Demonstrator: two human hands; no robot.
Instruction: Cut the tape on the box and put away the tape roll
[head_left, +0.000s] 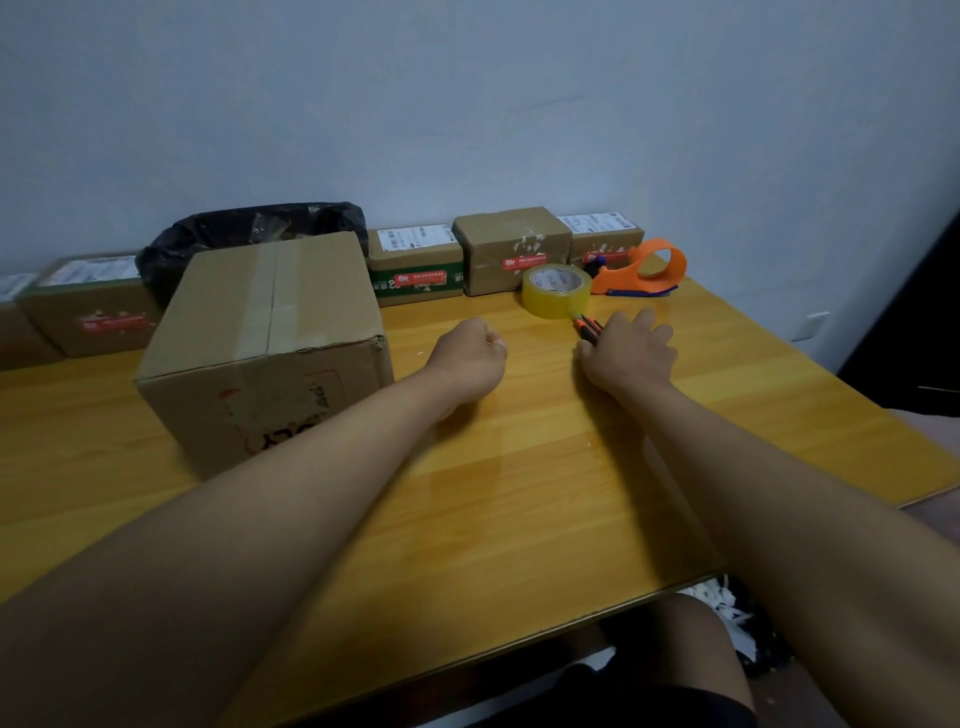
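Note:
A large cardboard box (270, 343) stands on the wooden table (519, 493) at the left, with a strip of clear tape running along its top seam. A yellowish tape roll (556, 290) lies on the table right of the box, near the back. My left hand (470, 358) rests as a closed fist on the table just right of the box, holding nothing. My right hand (628, 351) lies over an orange and black utility knife (588, 327), whose tip points toward the tape roll; the fingers curl around its handle.
An orange tape dispenser (647, 273) sits behind the tape roll. Several small parcels (511, 254) line the wall at the back. A bin lined with a black bag (249, 234) stands behind the large box. The table's edge runs close on the right.

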